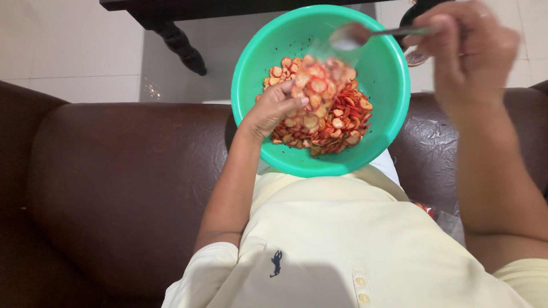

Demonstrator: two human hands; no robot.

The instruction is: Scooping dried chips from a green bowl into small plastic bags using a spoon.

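Note:
A green plastic bowl (383,80) rests on my lap, holding a heap of thin red-skinned slices (337,122). My left hand (274,108) is inside the bowl at its left side, fingers curled into the slices. My right hand (465,48) is raised above the bowl's upper right rim and grips the handle of a metal spoon (348,37). The spoon's blurred bowl hangs over the slices with something white in it.
I sit on a dark brown leather sofa (125,177). A dark wooden table leg (180,45) stands on the white tiled floor (68,51) beyond the bowl. A dark round object (415,57) peeks out behind my right hand.

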